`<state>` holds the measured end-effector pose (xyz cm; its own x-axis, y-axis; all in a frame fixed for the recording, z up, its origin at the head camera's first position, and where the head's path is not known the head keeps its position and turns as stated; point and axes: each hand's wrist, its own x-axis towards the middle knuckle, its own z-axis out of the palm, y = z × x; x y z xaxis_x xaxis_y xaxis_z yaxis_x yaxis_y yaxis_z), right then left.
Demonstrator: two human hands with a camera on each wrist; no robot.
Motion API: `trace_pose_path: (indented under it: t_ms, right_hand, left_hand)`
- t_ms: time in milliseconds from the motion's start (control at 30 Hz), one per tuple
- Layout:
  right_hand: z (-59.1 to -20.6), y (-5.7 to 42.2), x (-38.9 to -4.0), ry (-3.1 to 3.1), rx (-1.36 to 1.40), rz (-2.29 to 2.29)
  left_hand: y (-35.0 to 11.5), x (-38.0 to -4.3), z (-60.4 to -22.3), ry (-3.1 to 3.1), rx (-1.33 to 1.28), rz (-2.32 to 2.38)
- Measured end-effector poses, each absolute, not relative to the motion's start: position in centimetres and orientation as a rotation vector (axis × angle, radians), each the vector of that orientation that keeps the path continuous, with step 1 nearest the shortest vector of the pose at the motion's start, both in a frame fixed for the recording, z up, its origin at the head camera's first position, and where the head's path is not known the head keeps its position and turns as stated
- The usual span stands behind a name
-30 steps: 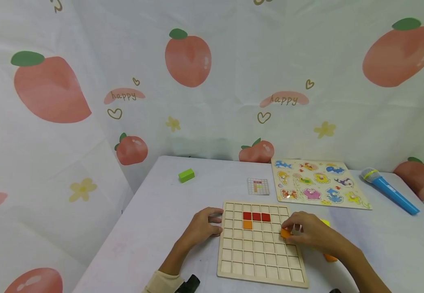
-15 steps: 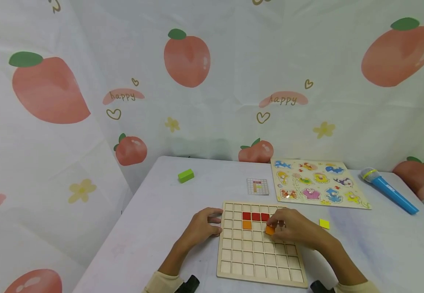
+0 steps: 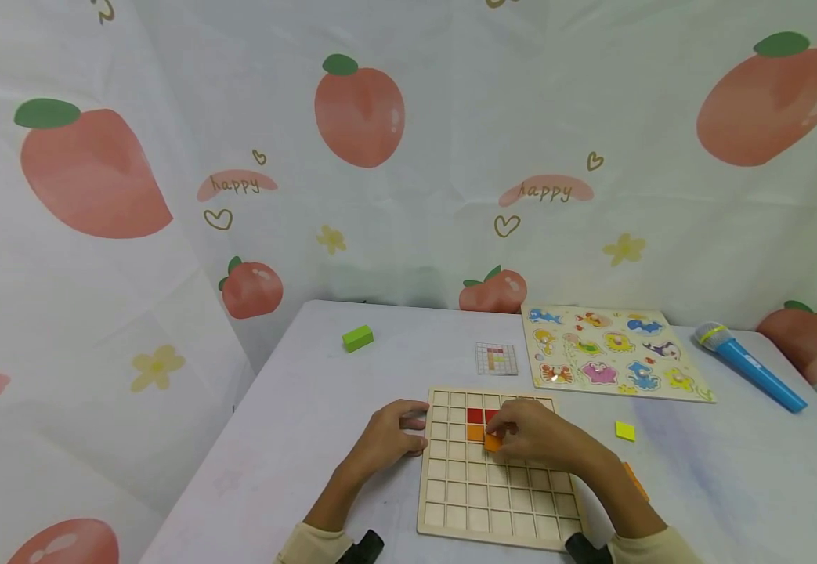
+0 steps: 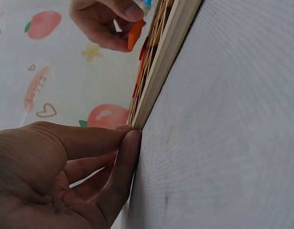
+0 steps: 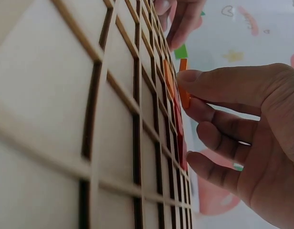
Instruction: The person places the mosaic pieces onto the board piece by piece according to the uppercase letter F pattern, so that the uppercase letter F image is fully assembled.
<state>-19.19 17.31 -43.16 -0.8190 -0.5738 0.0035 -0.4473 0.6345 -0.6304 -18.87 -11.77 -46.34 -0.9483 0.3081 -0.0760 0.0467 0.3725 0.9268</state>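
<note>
The right hand (image 3: 538,431) pinches an orange tile (image 3: 492,443) just off the face of the grid board (image 3: 478,497), beside another orange tile seated there; the left hand (image 3: 388,435) pinches the grid board's left edge. The grid board lies on a white-covered table (image 3: 295,439), with a fruit-printed cloth (image 3: 436,196) hanging beyond it. Past the grid board's far edge lie a pattern card (image 3: 496,359), an animal puzzle (image 3: 584,387), a microphone (image 3: 753,368) and, farther left, a green block (image 3: 358,338). A yellow tile (image 3: 625,431) lies to its right. From the head, the right hand covers part of the red tiles (image 3: 475,416) on the grid board, and the right forearm partly hides an orange piece (image 3: 637,479).
</note>
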Motion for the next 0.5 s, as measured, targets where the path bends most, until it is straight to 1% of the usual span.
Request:
trace_pose_path:
  t_ms: [200,500]
  right_hand:
    - [-43.2,16.2,-19.3,2.638,-0.834,-0.956]
    - [-43.5,15.1,-19.4,2.63,-0.919,-0.948]
  left_hand:
    - [-11.8,-18.8,-46.2,2.402,0.331,1.612]
    - [-11.7,-18.8,-46.3,2.417,0.331,1.593]
